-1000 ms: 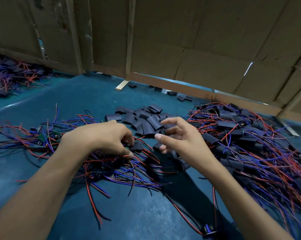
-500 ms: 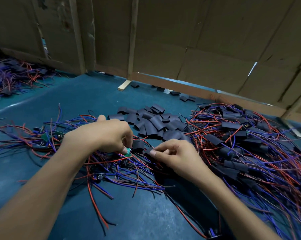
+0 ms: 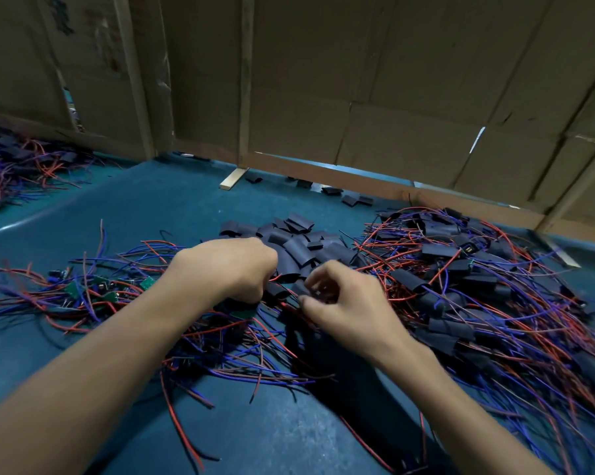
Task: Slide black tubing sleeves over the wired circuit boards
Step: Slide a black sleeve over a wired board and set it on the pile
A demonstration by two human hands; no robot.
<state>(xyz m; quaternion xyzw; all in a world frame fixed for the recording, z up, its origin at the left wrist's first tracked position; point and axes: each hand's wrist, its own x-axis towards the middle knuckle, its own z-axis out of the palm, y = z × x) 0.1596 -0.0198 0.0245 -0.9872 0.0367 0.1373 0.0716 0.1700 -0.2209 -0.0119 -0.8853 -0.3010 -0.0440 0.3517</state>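
The left hand point(image 3: 232, 269) is curling knuckles-up near the middle of the blue-covered desk point(image 3: 172, 214), its fingertips tucked under and hidden, so what they are pinching cannot be told for sure; a short black flattened tubing sleeve point(image 3: 278, 290) is showing just at their ends. The right hand point(image 3: 344, 303) is lying just beside it, fingers bent and blurred, seeming to be pinching thin red and blue wires, though the grip itself is hard to make out. Whether a board is sitting between the two hands is hidden.

A loose heap of empty black tubing sleeves point(image 3: 299, 241) is lying just beyond the hands, towards the far edge. Bare green circuit boards with red and blue wires point(image 3: 107, 289) are sprawling over the left part of the desk, partly covered by the left forearm. A tangled pile of already sleeved boards with wires point(image 3: 460, 286) is filling the right side, running out of view at the right and near edges. A few stray sleeves point(image 3: 352, 199) are lying along the far edge under brown cardboard walls point(image 3: 392, 80). Another wire pile point(image 3: 18, 166) is sitting at the far left corner, cut off by the frame.
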